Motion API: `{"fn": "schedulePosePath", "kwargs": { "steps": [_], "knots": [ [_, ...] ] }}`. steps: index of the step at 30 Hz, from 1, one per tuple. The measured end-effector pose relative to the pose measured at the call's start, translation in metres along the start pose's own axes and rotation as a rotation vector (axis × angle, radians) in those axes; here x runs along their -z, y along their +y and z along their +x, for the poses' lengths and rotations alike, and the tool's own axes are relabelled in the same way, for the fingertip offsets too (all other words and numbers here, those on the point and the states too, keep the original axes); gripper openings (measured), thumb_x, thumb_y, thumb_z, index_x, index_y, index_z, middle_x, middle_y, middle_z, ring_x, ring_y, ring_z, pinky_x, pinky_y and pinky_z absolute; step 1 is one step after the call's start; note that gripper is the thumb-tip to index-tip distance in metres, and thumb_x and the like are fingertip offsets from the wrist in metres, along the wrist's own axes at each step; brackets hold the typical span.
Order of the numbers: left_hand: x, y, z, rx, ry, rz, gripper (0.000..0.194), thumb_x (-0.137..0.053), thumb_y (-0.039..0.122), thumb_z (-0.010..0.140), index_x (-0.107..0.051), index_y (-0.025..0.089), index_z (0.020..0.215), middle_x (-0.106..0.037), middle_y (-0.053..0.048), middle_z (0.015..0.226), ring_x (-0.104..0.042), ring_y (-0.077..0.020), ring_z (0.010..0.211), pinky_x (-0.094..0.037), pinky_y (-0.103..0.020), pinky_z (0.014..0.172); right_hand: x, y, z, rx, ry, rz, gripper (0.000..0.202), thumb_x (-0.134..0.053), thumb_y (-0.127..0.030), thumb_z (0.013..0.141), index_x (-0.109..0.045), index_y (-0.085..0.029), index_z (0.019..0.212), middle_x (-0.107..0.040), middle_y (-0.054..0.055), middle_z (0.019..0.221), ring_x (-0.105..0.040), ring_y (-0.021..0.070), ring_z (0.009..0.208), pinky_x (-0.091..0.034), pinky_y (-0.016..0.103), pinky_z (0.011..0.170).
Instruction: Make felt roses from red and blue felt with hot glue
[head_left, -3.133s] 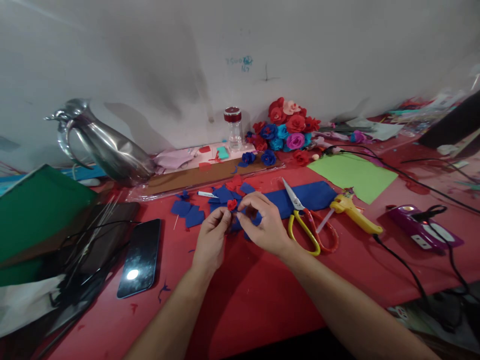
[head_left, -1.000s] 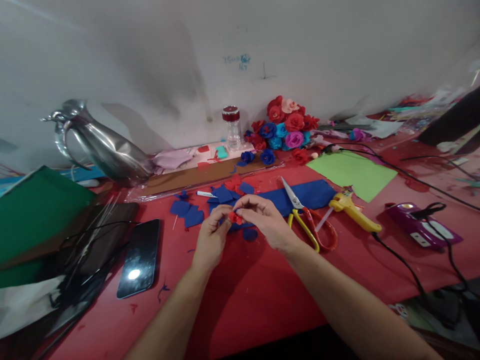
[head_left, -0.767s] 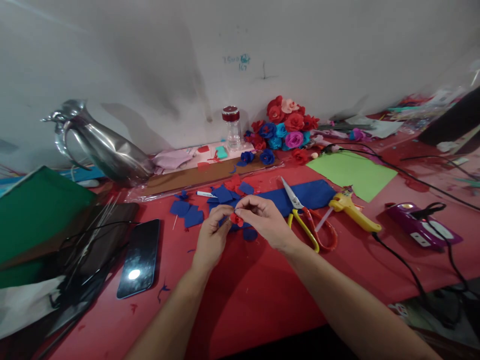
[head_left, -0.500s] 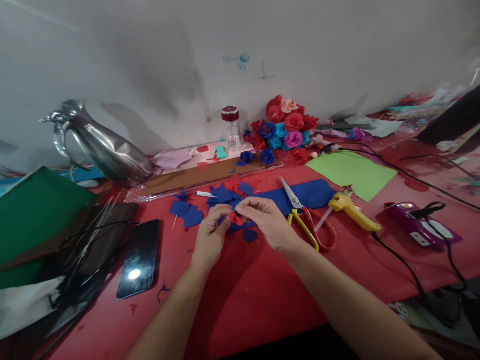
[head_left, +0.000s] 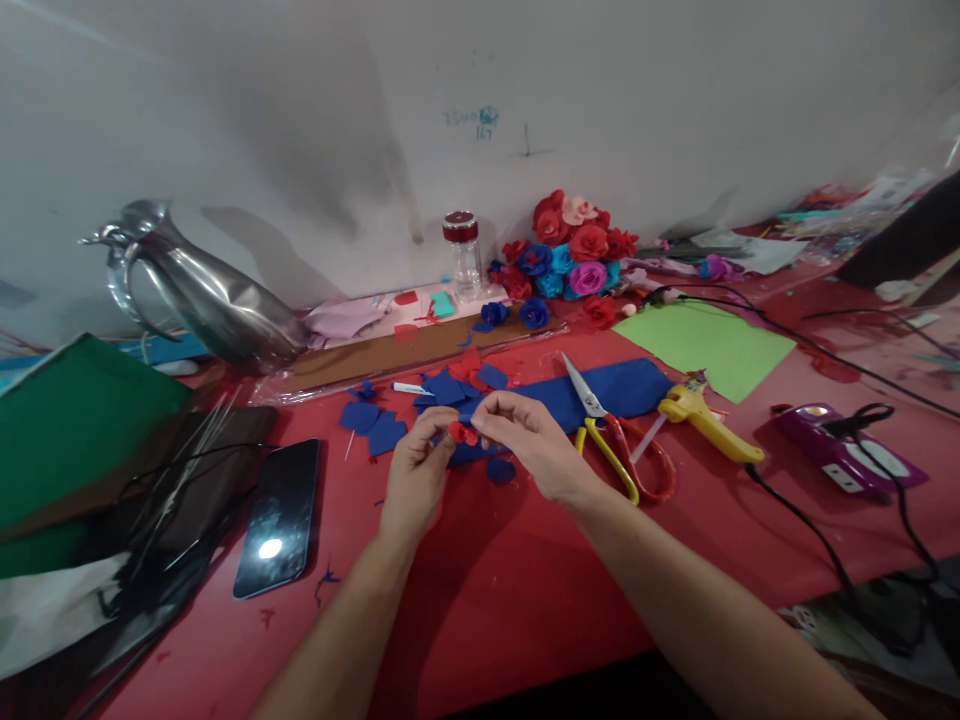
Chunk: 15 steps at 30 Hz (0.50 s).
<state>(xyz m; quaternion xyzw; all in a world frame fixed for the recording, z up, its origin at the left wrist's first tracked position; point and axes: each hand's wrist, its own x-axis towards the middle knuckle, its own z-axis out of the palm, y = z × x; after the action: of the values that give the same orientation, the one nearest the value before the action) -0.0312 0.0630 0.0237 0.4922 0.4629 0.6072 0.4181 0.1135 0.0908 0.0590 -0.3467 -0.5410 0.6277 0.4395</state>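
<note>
My left hand (head_left: 420, 465) pinches a small red paper flower (head_left: 463, 434) between thumb and fingers above the table. Close by on its right is my right hand (head_left: 525, 440), thumb and fingertips pressed together at the flower's edge; what sits between them is too small to tell. Under and behind both hands lie cut blue paper pieces (head_left: 387, 434), and a round blue piece (head_left: 501, 470) rests just below the right fingers. Scissors (head_left: 611, 430) with red and yellow handles lie on a folded blue strip (head_left: 637, 388) to the right.
On the right are a yellow glue gun (head_left: 705, 425), a purple power socket (head_left: 847, 450) with cables and a green sheet (head_left: 705, 345). Behind stand a paper flower bunch (head_left: 577, 250) and a glass jar (head_left: 465, 265). A phone (head_left: 277, 520) and metal jug (head_left: 210, 290) are left.
The red flower has shifted slightly left with my left fingers. My right fingertips have drawn a little apart from its middle. The things on the table stay put.
</note>
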Motion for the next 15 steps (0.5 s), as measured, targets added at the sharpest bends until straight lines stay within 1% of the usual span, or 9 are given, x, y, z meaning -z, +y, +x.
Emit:
{"fn": "schedulePosePath", "kwargs": {
  "steps": [4,7,9,12,15],
  "knots": [
    [-0.0004,0.0015,0.0003,-0.012,-0.005,0.018,0.014,-0.071,0.036,0.078,-0.069,0.022,0.075,-0.063,-0.004,0.085,-0.055,-0.0195,0.084,-0.043,-0.031,0.081,0.0007,0.0025,0.0007,0.019,-0.020,-0.022,0.020,-0.065,-0.036,0.075,-0.058,-0.021,0.064,-0.053,-0.002,0.060,-0.046,0.0120,0.061,-0.037,0.027,0.059],
    [-0.0008,0.0009,-0.0001,-0.008,-0.004,-0.030,0.014,-0.072,0.036,0.077,-0.069,0.022,0.075,-0.062,-0.003,0.085,-0.054,-0.0180,0.083,-0.043,-0.029,0.078,0.0014,0.0032,0.0009,0.038,-0.016,-0.024,0.019,-0.063,-0.035,0.075,-0.057,-0.021,0.064,-0.050,-0.003,0.059,-0.043,0.0117,0.059,-0.035,0.027,0.058],
    [-0.0014,0.0014,-0.0006,0.011,-0.024,-0.074,0.014,-0.073,0.037,0.077,-0.069,0.023,0.076,-0.060,-0.002,0.083,-0.052,-0.0168,0.080,-0.042,-0.028,0.075,0.0014,0.0026,0.0006,0.040,-0.018,-0.018,0.019,-0.062,-0.033,0.075,-0.056,-0.020,0.063,-0.048,-0.003,0.059,-0.042,0.0116,0.059,-0.034,0.027,0.058],
    [-0.0021,0.0034,-0.0011,0.027,-0.068,-0.111,0.016,-0.073,0.038,0.077,-0.069,0.022,0.076,-0.059,-0.002,0.081,-0.051,-0.0169,0.076,-0.044,-0.029,0.073,0.0006,0.0012,0.0000,0.049,-0.022,0.008,0.019,-0.062,-0.034,0.076,-0.057,-0.020,0.064,-0.050,-0.003,0.059,-0.045,0.0121,0.060,-0.036,0.027,0.059],
    [-0.0025,0.0039,-0.0011,0.032,-0.066,-0.118,0.019,-0.072,0.039,0.076,-0.068,0.021,0.075,-0.059,-0.004,0.084,-0.053,-0.0187,0.080,-0.044,-0.031,0.076,0.0002,0.0005,-0.0001,0.072,-0.022,0.017,0.021,-0.061,-0.037,0.078,-0.060,-0.020,0.066,-0.053,-0.002,0.060,-0.048,0.0127,0.060,-0.037,0.028,0.060]
  ]
}}
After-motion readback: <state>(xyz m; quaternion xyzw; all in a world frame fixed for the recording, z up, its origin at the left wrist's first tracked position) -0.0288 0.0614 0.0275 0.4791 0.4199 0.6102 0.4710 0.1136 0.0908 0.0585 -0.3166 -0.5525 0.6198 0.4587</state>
